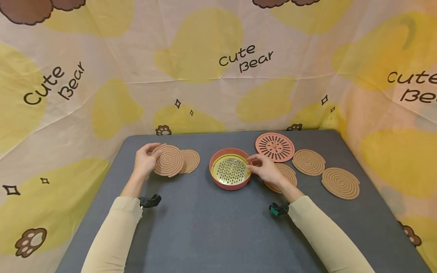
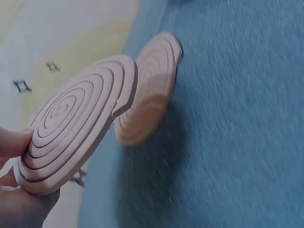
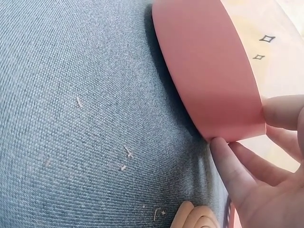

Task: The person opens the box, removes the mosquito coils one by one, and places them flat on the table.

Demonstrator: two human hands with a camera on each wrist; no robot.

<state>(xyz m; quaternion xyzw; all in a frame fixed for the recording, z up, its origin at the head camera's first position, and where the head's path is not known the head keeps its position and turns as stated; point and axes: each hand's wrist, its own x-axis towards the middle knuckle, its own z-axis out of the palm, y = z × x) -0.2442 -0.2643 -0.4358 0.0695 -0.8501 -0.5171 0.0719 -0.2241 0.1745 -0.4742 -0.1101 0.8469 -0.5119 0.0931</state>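
My left hand [image 1: 145,159] pinches a tan mosquito coil [image 1: 168,160] by its left edge, thumb on its upper face. In the left wrist view the raised coil [image 2: 71,123] is tilted and stands above another coil [image 2: 149,90] on the table. My right hand [image 1: 266,168] grips the right side of a round red mosquito coil holder [image 1: 230,187], thumb at the rim. Fingertips touch its outer wall [image 3: 209,71] in the right wrist view. Inside the holder sits a yellow-rimmed perforated metal mesh [image 1: 230,170].
A pink slotted lid [image 1: 274,147] lies at the back right. Near it rest two coils, one further back [image 1: 308,162] and one to the right [image 1: 340,183]; a third coil [image 1: 286,174] is partly under the right hand. Small tan crumbs [image 3: 128,152] dot the grey-blue cloth.
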